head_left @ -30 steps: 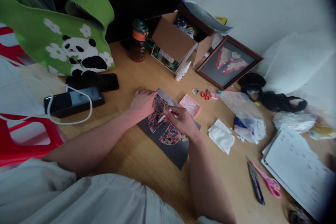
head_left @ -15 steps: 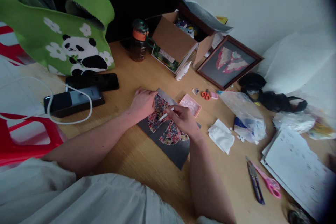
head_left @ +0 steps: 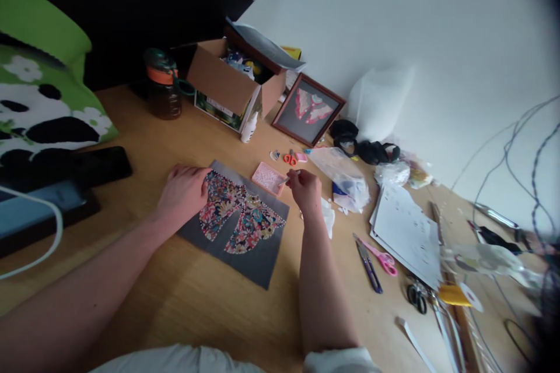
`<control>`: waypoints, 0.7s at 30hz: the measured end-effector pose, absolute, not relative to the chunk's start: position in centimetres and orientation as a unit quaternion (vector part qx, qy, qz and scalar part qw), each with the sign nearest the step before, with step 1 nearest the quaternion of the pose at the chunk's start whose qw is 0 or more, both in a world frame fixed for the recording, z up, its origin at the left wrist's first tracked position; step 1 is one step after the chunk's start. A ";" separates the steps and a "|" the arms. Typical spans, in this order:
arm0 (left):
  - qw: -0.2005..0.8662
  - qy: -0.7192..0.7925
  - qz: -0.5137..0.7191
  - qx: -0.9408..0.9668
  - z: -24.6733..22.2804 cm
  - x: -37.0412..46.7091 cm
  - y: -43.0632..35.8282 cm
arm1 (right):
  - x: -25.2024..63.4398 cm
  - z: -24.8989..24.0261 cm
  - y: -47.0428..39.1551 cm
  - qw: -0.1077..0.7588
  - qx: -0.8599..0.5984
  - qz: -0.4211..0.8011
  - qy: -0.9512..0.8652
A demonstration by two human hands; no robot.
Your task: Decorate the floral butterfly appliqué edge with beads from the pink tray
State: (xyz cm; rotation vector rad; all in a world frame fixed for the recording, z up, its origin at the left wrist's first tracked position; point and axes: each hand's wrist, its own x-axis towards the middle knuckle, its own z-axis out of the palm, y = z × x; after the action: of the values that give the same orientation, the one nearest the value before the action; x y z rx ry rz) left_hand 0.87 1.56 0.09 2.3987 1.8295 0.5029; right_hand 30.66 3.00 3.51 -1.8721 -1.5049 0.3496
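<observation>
— What's different from a second ago?

— The right hand [head_left: 305,189] has left the floral cutout [head_left: 238,218] on the grey card [head_left: 258,256]; it now sits at the pink tray [head_left: 268,178] just beyond the card, fingers pinched on a thin white stick [head_left: 292,173].

— And the left hand [head_left: 184,192]?

— It still rests loosely curled on the card's left corner, touching the cutout — steadying it. I'd judge the stick is fetching something from the tray.

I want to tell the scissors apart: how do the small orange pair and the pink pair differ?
The orange scissors are smaller and lie farther back, near the framed picture. The pink scissors are bigger and lie near the paper stack, beside dark snips. Both lie flat on the wooden table, untouched.
</observation>
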 end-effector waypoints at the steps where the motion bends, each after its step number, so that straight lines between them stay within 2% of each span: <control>1: 0.043 0.597 0.164 0.784 0.0 0.8 1.6 | 30.8 3.3 3.1 0.342 -0.727 0.125 -0.582; 10: 0.043 0.589 0.178 0.787 0.1 0.9 1.5 | 29.9 2.8 3.1 0.290 -0.751 0.081 -0.588; 21: 0.043 0.595 0.171 0.784 0.0 0.8 1.6 | 29.8 2.7 3.1 0.285 -0.755 0.073 -0.586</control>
State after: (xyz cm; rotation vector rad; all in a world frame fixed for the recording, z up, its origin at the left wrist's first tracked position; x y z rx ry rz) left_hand 0.81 1.61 0.03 2.3982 1.8188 0.5220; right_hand 29.77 3.08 2.66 -2.0181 -1.5678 0.1952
